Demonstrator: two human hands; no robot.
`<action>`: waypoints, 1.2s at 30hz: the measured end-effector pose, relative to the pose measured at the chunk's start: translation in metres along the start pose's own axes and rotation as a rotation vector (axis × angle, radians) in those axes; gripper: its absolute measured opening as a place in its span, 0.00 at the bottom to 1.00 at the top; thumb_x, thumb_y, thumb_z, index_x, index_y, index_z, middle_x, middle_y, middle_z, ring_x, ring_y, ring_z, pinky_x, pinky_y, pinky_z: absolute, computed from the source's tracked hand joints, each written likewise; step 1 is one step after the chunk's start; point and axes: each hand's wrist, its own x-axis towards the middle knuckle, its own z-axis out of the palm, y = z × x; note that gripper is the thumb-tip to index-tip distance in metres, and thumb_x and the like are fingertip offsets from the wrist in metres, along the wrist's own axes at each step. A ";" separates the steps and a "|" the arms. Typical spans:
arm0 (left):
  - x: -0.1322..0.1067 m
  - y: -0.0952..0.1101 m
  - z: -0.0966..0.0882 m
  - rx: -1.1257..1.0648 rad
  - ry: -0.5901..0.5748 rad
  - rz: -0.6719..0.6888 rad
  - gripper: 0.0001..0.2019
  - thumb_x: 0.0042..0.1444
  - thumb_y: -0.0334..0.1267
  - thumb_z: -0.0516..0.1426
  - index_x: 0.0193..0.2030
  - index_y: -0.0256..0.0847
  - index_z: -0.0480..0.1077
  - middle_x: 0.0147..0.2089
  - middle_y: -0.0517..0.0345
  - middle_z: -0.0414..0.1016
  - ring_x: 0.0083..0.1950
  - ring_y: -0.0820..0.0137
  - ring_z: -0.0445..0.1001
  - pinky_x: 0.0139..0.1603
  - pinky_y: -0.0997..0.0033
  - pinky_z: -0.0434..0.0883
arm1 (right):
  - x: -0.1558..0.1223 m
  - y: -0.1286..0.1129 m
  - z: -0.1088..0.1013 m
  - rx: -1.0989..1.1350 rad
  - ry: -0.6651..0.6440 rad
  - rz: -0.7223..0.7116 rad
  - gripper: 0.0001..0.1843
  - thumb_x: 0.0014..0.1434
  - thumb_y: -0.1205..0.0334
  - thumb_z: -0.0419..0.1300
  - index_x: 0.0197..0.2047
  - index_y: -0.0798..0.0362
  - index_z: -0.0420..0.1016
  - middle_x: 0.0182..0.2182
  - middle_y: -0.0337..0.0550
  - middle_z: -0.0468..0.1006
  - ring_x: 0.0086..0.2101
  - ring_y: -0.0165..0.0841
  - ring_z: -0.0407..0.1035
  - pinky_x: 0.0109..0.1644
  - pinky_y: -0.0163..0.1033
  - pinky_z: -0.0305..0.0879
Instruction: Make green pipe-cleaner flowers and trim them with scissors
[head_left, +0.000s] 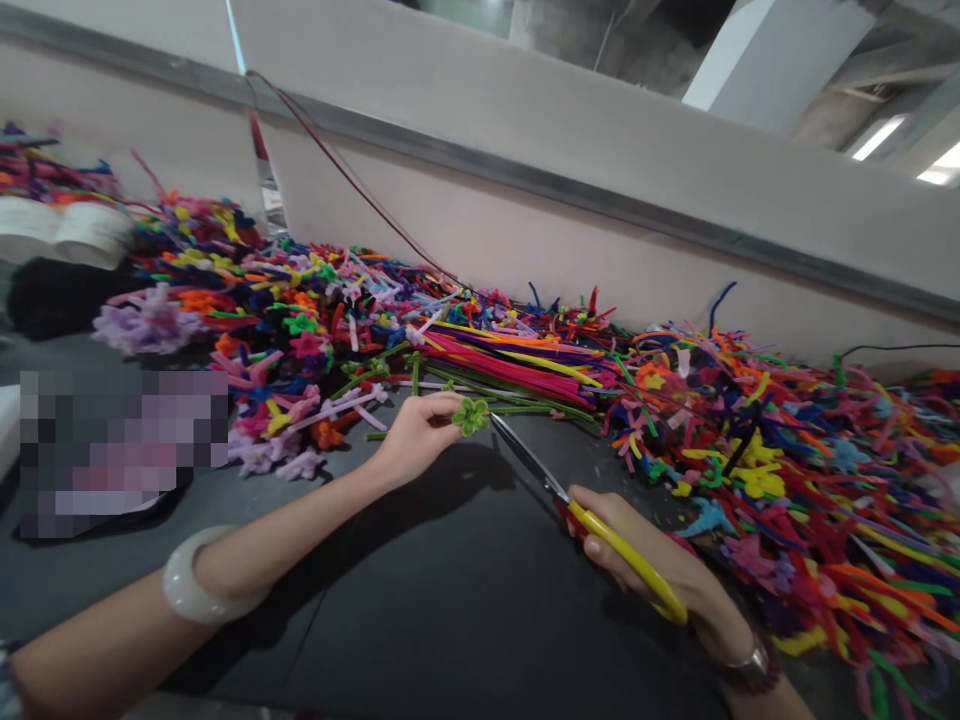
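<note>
Over the dark desk (pixel 450 620), the left hand (pixel 416 435) holds a green pipe-cleaner flower (pixel 470 416) at its stem, grip closed between thumb and fingers. The right hand (pixel 637 550) has its grip closed on yellow-handled scissors (pixel 622 545), the blade tips just beside the flower. A heap of multicoloured pipe cleaners (pixel 420 350) lies beyond both hands, along the pale wall (pixel 525 200). A white bangle (pixel 202 575) encircles the left wrist.

- pixelated patch (pixel 124 455): blurred, contents unreadable
- scissors (pixel 525 458): tips hidden behind green pipe-cleaner flower (pixel 470 416)
- right hand (pixel 637 550): covers lower finger loop
- left forearm (pixel 90 660): cut off by left edge
</note>
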 end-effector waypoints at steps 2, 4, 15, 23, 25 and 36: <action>0.000 -0.001 0.000 0.035 -0.004 0.010 0.08 0.43 0.26 0.52 0.21 0.36 0.71 0.29 0.56 0.72 0.32 0.70 0.70 0.33 0.73 0.67 | 0.001 0.002 0.000 -0.012 -0.009 -0.014 0.25 0.52 0.39 0.44 0.33 0.54 0.65 0.25 0.40 0.66 0.26 0.29 0.58 0.29 0.33 0.58; 0.000 -0.001 0.000 0.065 -0.004 0.020 0.08 0.44 0.27 0.52 0.20 0.37 0.70 0.29 0.56 0.72 0.32 0.70 0.70 0.34 0.73 0.67 | 0.001 0.003 0.001 -0.025 -0.020 -0.025 0.25 0.52 0.39 0.44 0.33 0.54 0.65 0.24 0.40 0.66 0.26 0.29 0.57 0.29 0.33 0.58; 0.000 -0.003 0.000 0.110 -0.020 0.032 0.08 0.44 0.28 0.52 0.19 0.37 0.69 0.28 0.57 0.73 0.32 0.69 0.71 0.33 0.73 0.67 | 0.007 -0.004 0.001 -0.024 -0.114 0.011 0.31 0.49 0.32 0.38 0.28 0.55 0.58 0.24 0.38 0.63 0.25 0.27 0.54 0.27 0.33 0.54; 0.000 -0.001 0.000 0.113 -0.008 0.024 0.08 0.44 0.26 0.53 0.18 0.37 0.69 0.28 0.57 0.72 0.32 0.69 0.70 0.31 0.72 0.66 | 0.009 -0.002 0.003 -0.022 -0.100 0.074 0.27 0.50 0.35 0.42 0.24 0.53 0.54 0.20 0.34 0.57 0.22 0.25 0.49 0.23 0.32 0.47; 0.000 0.000 0.000 0.109 -0.008 0.029 0.08 0.43 0.26 0.52 0.18 0.37 0.69 0.27 0.57 0.72 0.31 0.69 0.70 0.31 0.73 0.66 | 0.009 0.001 0.004 -0.026 -0.102 0.085 0.24 0.52 0.38 0.43 0.24 0.53 0.53 0.19 0.32 0.55 0.21 0.24 0.48 0.23 0.31 0.46; -0.001 0.000 0.000 0.201 0.017 0.055 0.09 0.42 0.24 0.49 0.20 0.35 0.68 0.29 0.55 0.72 0.34 0.69 0.70 0.32 0.74 0.66 | 0.007 0.006 0.003 -0.079 -0.073 0.013 0.25 0.53 0.37 0.40 0.29 0.53 0.53 0.23 0.35 0.58 0.23 0.26 0.50 0.26 0.33 0.48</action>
